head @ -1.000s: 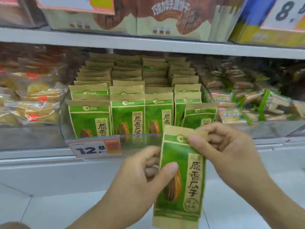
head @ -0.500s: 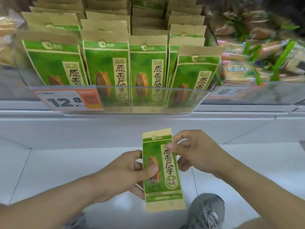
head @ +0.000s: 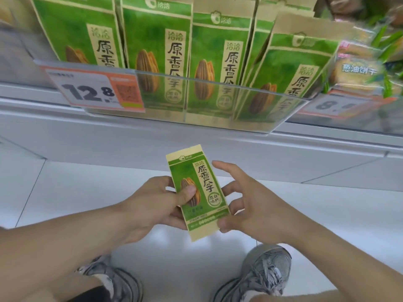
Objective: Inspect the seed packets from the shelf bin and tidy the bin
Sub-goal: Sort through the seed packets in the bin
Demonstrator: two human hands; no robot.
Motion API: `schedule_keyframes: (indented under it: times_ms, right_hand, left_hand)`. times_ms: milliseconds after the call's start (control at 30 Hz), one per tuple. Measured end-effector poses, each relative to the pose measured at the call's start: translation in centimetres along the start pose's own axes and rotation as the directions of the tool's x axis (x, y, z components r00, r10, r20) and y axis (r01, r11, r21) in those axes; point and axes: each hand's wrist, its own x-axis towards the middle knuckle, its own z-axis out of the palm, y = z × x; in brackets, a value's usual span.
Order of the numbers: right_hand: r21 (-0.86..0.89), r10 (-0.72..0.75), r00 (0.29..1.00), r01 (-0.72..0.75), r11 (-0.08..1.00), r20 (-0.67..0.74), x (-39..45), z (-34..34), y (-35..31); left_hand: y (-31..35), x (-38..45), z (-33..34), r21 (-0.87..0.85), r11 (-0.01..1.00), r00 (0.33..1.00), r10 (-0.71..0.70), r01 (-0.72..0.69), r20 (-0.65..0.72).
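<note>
One green and tan seed packet [head: 202, 186] is upright in front of me, below the shelf. My left hand [head: 152, 205] grips its left side, thumb pressed on the printed sunflower seed and fingers behind. My right hand [head: 257, 205] is at the packet's right edge with fingers spread; its thumb touches the lower right corner and the index finger points away from the packet. Above, the clear shelf bin [head: 218, 101] holds several matching packets [head: 157, 40] standing in rows, the rightmost one leaning.
An orange and white price tag [head: 93, 90] reading 12.8 hangs on the bin's front left. A neighbouring bin of biscuit packs [head: 357, 68] sits to the right. The white shelf front [head: 196, 144] runs below the bin. My grey shoes [head: 266, 271] stand on the white tiled floor.
The packet has come down from bin height to below the shelf. My right hand has let go of its top pinch and spread its fingers at the right edge. The view has tilted downward.
</note>
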Motion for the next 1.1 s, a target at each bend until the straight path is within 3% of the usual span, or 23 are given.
schedule_keyframes:
  times_ms: [300, 433, 667, 900, 1100]
  right_hand:
    - [-0.259, -0.089, 0.992, 0.109, 0.96, 0.087, -0.2, -0.5, -0.3]
    - [-0.28, -0.099, 0.991, 0.12, 0.952, 0.085, 0.0, -0.3, 0.0]
    - [0.017, -0.077, 0.988, 0.08, 0.997, -0.132, 1.0, 0.4, 0.4]
    - [0.304, -0.009, 0.997, 0.034, 0.952, -0.083, 0.5, 1.5, -0.4]
    - [0.267, 0.074, 0.996, -0.056, 0.962, -0.058, 0.3, 2.3, -0.3]
  left_hand:
    - [-0.2, 0.0, -0.5, -0.012, 1.0, 1.0, 0.026, -0.026, -0.016]
    - [-0.4, -0.4, -0.7, 0.004, 0.999, 0.999, 0.034, -0.034, -0.033]
    - [-1.4, -1.0, -0.4, 0.289, 0.934, 0.977, 0.209, -0.212, 0.041]
    - [-0.6, -2.0, 0.0, 0.401, 0.824, 0.91, 0.408, -0.401, 0.072]
    - [-1.0, -1.8, 0.0, 0.447, 0.795, 0.911, 0.377, -0.411, 0.167]
